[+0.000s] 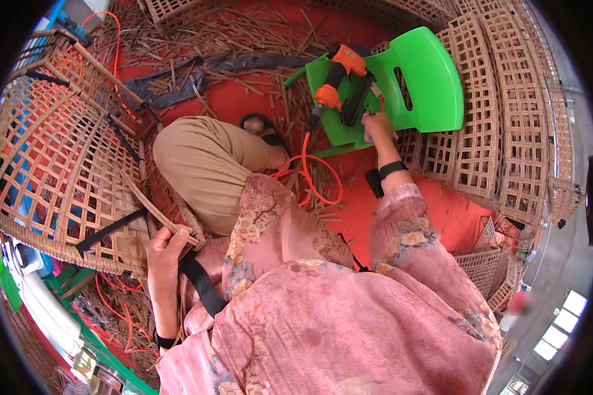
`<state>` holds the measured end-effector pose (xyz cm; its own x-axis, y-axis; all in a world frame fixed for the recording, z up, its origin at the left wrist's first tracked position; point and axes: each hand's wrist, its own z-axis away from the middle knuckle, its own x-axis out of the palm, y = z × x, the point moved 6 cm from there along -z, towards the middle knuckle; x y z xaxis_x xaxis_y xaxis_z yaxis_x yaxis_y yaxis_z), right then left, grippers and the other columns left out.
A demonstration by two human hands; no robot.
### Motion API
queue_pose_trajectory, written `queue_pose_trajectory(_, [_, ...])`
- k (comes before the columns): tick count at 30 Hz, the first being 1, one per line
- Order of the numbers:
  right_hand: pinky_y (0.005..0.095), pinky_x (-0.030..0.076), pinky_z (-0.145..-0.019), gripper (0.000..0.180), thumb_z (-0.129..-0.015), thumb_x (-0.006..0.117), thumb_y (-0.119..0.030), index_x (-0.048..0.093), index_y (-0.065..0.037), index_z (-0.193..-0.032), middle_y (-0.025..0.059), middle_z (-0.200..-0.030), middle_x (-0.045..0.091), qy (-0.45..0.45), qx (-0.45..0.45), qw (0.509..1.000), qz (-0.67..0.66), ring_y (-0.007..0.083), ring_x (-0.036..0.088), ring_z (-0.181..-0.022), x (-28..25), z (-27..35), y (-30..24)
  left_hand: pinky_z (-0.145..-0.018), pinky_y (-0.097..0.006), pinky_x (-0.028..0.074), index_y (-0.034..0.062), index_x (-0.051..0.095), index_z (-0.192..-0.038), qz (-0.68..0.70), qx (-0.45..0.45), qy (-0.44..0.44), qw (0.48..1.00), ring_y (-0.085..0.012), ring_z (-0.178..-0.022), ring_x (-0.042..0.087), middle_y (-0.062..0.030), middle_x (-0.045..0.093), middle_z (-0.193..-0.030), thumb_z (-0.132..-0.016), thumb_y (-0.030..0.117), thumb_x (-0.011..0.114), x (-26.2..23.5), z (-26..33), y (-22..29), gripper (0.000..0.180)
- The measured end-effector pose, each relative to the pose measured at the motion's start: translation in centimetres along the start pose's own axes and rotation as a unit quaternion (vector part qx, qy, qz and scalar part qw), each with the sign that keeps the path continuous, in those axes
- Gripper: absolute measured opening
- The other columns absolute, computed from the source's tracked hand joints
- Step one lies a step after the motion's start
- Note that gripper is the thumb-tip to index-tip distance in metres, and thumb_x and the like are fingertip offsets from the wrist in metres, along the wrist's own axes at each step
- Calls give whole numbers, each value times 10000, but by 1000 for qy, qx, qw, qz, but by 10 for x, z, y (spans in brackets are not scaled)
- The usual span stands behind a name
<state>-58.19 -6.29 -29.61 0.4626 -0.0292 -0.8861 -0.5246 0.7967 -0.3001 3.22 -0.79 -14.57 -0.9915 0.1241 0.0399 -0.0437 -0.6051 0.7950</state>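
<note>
My left hand [166, 253] is closed, with thumb and fingers pinching a flat brown woven-material strip [153, 209]. That strip slants up and away along the side of a large open-weave basket [79, 155] at my left. My right hand [377, 127] reaches out to a small green plastic chair [435, 79], its fingers curled at the seat's near edge. Whatever lies in those fingers is too small to make out. Beside that hand, an orange and black pneumatic nail gun [336, 76] rests on the chair, its orange air hose [304, 155] hanging off toward the floor.
Stacked woven baskets [497, 105] line the right side behind the chair. Loose brown strips [197, 33] litter the red floor [408, 220], along with a dark cloth band [178, 92]. The hose loops near my bent knee [191, 158]. A white and green object [53, 316] stands at lower left.
</note>
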Motion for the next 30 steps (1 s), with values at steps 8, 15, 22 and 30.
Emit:
queue_pose_trajectory(8, [257,337,-395,244,-886,682,-309,601,-80,-856,8,-650,569,-91,-14,974,-205,107,520,-496,-97,23,12,-782,-225,463,-12,679,-998,-37,38,-9,999,-62,-827,582,3,659,-887,-938,161,648,-2,-2,0,185])
queue_pose_trajectory(15, [303,482,-711,227,-923,676,-266,617,-89,-1052,61,-900,666,-53,-200,775,-597,151,615,-798,-146,-1,-9,-767,-229,452,-10,697,-1000,-6,24,14,1000,-55,-829,571,0,662,-893,-935,166,638,0,3,5,197])
queue_pose_trajectory(22, [342,510,-789,348,-964,609,-243,564,-35,-1239,187,-1320,555,-187,-253,621,-718,252,583,-1127,-155,-6,-86,-727,-214,440,-18,707,-955,-31,55,0,998,-41,-798,562,24,659,-854,-919,195,667,2,-10,5,220])
queue_pose_trajectory(30, [262,512,-719,322,-957,582,-168,587,80,-1163,273,-1358,517,-406,-272,672,-557,250,620,-1118,-110,201,-218,-706,-205,455,-14,731,-941,41,15,-26,999,-40,-753,571,21,680,-840,-863,157,746,9,-23,3,188])
